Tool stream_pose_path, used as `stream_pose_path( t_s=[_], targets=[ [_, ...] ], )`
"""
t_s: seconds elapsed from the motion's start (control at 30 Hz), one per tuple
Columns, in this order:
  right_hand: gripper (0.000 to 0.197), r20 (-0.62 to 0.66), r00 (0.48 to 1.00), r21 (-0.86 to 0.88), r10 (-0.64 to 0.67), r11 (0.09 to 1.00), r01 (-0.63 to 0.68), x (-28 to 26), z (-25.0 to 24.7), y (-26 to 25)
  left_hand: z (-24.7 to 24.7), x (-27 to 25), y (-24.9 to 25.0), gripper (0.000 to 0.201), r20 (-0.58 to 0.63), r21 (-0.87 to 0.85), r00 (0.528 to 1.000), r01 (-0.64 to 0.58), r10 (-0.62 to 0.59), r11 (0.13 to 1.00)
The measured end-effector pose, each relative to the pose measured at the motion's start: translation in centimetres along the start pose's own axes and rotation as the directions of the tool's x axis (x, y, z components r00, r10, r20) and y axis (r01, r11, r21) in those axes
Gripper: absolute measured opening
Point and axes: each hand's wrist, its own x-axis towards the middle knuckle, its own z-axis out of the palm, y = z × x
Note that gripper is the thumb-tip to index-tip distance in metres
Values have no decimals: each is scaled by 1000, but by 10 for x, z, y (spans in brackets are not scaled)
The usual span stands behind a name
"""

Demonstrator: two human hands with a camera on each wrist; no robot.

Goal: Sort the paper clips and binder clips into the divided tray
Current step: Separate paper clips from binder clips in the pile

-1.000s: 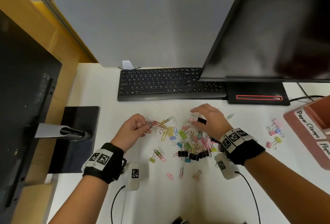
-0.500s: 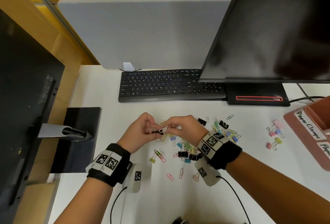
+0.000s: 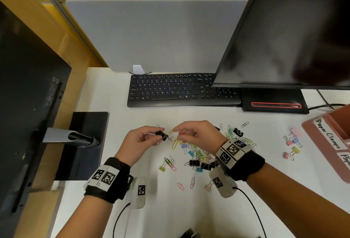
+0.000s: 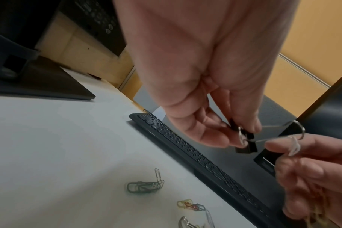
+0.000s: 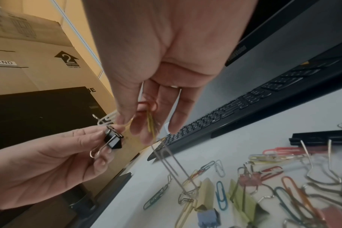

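My left hand [image 3: 144, 139] pinches a small black binder clip [image 3: 162, 135] by its body, above the white desk; the same black binder clip [image 4: 246, 145] [image 5: 113, 139] shows in both wrist views. My right hand [image 3: 191, 133] pinches a white paper clip [image 4: 294, 145] hooked on the binder clip's wire handle, and also holds several coloured paper clips [image 5: 150, 117] that dangle toward the desk. A mixed pile of clips [image 3: 198, 154] lies under the right wrist. The brown divided tray [image 3: 327, 143], labelled "Paper Clamps", sits at the right edge.
A black keyboard [image 3: 181, 90] lies behind the hands, with a monitor [image 3: 287, 35] and its base at the back right. A second monitor's stand [image 3: 79, 139] occupies the left. Pastel binder clips [image 3: 292, 141] lie near the tray. Loose paper clips [image 3: 185, 184] lie close to me.
The right hand left the pile, came left to meet the left hand and now pulls at clips tangled with the black binder clip. The left hand stayed roughly in place.
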Motion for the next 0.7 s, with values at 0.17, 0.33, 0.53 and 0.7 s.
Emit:
stream_pose_path(
  t_s=[0.17, 0.33, 0.53, 0.7],
  targets=[
    [27, 20, 1000, -33, 9, 999, -9, 1, 5, -3, 1, 1, 1, 23, -49, -19, 998, -37, 36, 999],
    [18, 37, 998, -29, -58, 998, 59, 3, 9, 0, 2, 3, 2, 20, -93, 9, 994, -63, 64, 998],
    [7, -67, 997, 179, 42, 983, -29, 9, 10, 2, 3, 0, 1, 21, -52, 101, 988, -141, 147, 985],
    [3, -1, 996, 290, 84, 954, -80, 7, 13, 0, 6, -3, 0, 19, -44, 361, 932, -321, 359, 876]
  ],
)
